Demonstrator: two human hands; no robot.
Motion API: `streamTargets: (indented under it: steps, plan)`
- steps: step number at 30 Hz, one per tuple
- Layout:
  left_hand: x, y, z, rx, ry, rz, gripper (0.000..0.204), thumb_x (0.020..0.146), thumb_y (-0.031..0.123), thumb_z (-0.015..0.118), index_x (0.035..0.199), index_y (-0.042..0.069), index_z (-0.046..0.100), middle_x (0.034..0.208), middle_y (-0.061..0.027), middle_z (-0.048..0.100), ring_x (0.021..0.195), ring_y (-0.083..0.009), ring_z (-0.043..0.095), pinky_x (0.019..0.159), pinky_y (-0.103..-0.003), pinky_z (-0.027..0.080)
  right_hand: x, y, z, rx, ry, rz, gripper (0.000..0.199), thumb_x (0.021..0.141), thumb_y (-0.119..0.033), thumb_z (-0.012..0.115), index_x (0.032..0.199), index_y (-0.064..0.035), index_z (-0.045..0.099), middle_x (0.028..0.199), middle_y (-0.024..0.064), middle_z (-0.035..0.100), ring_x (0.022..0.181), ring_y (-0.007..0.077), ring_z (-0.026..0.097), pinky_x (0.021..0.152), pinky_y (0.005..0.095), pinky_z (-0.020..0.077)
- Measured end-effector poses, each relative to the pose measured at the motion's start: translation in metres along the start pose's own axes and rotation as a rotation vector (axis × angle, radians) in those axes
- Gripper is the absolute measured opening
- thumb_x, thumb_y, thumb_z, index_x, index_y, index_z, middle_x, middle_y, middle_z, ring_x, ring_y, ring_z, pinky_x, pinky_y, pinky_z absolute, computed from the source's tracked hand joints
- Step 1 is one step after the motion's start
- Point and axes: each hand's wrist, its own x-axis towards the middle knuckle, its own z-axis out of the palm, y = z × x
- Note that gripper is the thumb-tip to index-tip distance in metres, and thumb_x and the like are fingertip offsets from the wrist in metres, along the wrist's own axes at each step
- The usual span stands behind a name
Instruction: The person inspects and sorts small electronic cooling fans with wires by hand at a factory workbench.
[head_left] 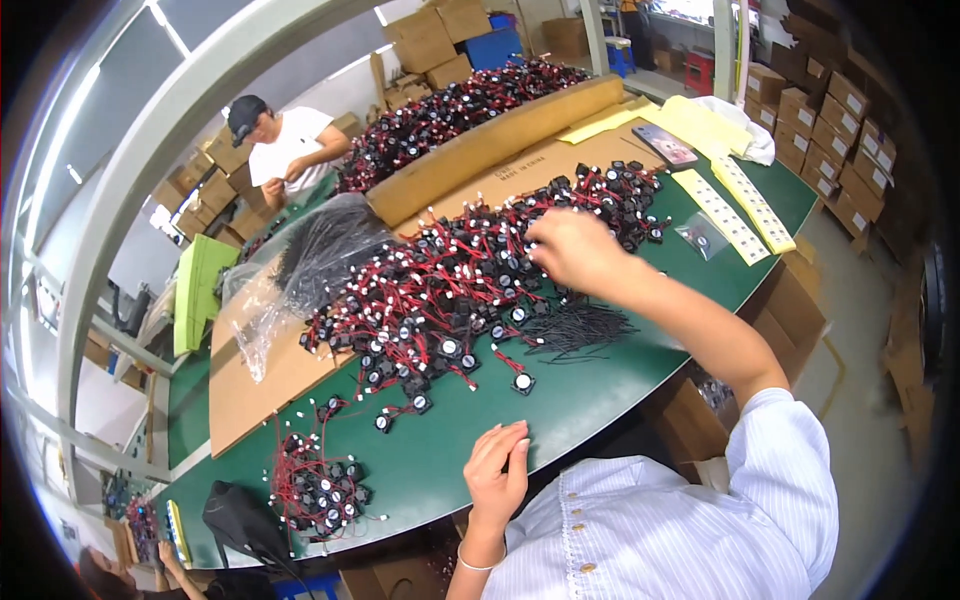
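A big heap of small black parts (pixel 410 290) with round white faces, red-and-black leads and white plugs spreads over cardboard on a green table (pixel 590 395). My right hand (pixel 578 250) reaches over its right side with bent fingers closed at the parts. What the fingertips hold is hidden. Near the front edge, my left hand (pixel 495 475) is raised with half-curled fingers, the thumb apart from them and nothing visible between. Between my hands lie a bundle of thin black strips (pixel 578 332) and one separate black part (pixel 523 382).
A smaller pile of wired parts (pixel 320 490) and a black bag (pixel 245 525) are at front left. A clear plastic bag (pixel 300 270) lies beside the heap. Behind it runs a cardboard barrier (pixel 500 150). Yellow label sheets (pixel 720 215) and a phone (pixel 665 146) are right. A co-worker (pixel 290 145) works opposite.
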Motion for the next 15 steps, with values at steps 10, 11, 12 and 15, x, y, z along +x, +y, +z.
streamTargets:
  steps: [10,11,12,15]
  plan:
    - [-0.005,0.005,0.004,-0.030,-0.056,0.048,0.008,0.073,-0.001,0.060,0.080,-0.002,0.062,0.082,-0.0118,0.064,0.076,-0.0247,0.062,0.075,-0.034,0.047,-0.026,-0.070,0.033,0.296,-0.456,-0.122,0.009,0.069,-0.011,0.062,0.069,-0.0024,0.062,0.072,0.0148,0.061,0.075,0.0309,0.060,0.067,0.0402,0.0469]
    - [-0.005,0.004,0.004,-0.023,-0.063,0.046,0.008,0.072,-0.001,0.060,0.080,-0.002,0.062,0.081,-0.0119,0.064,0.076,-0.0248,0.062,0.075,-0.034,0.047,-0.025,-0.076,0.034,0.276,-0.462,-0.140,0.010,0.069,-0.012,0.062,0.068,-0.0017,0.062,0.073,0.0152,0.061,0.074,0.0310,0.060,0.066,0.0399,0.0472]
    - [-0.004,0.003,0.004,-0.015,-0.057,0.039,0.008,0.072,-0.001,0.060,0.080,-0.002,0.062,0.081,-0.0119,0.064,0.076,-0.0248,0.062,0.075,-0.034,0.047,-0.024,-0.080,0.036,0.256,-0.469,-0.158,0.011,0.069,-0.012,0.062,0.068,-0.0010,0.062,0.073,0.0157,0.061,0.074,0.0311,0.060,0.066,0.0396,0.0475]
    - [-0.003,-0.004,0.001,-0.012,-0.052,0.022,0.008,0.072,-0.001,0.061,0.080,-0.002,0.062,0.081,-0.0120,0.064,0.076,-0.0249,0.062,0.074,-0.034,0.048,-0.018,-0.089,0.049,0.274,-0.487,-0.167,0.013,0.069,-0.013,0.062,0.067,-0.0002,0.061,0.073,0.0162,0.060,0.072,0.0311,0.060,0.063,0.0397,0.0478]
